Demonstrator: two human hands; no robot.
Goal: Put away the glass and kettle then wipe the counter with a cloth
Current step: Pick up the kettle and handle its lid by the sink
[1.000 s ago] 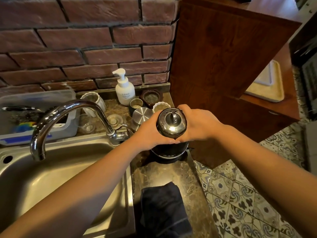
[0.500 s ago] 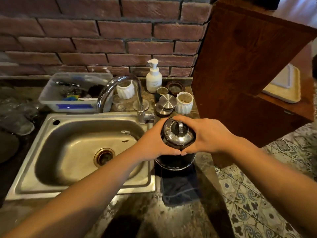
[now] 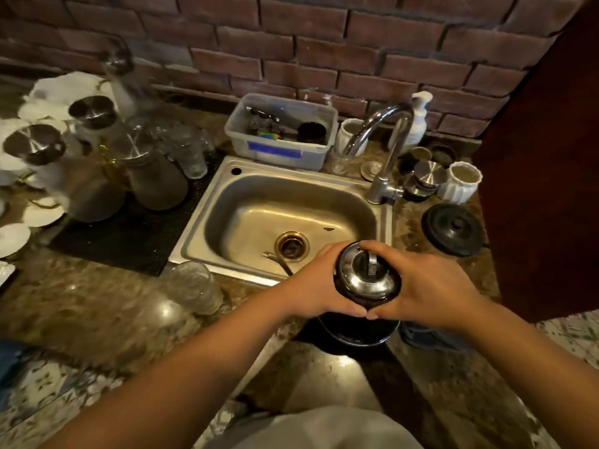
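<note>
Two hands, left [image 3: 319,281] and right [image 3: 428,288], clasp one kettle [image 3: 368,280] above the desk [image 3: 97,306]; one glass [image 3: 194,286] stands beside one sink [image 3: 259,202].

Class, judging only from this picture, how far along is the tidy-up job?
Done: nothing visibly. In hand: both hands, left hand and right hand, hold the kettle off its base. Left: the glass stands by the sink; wiping not begun.

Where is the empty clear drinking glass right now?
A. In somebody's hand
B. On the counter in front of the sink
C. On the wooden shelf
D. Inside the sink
B: the clear drinking glass stands on the speckled stone counter, just before the steel sink's front-left corner.
</note>
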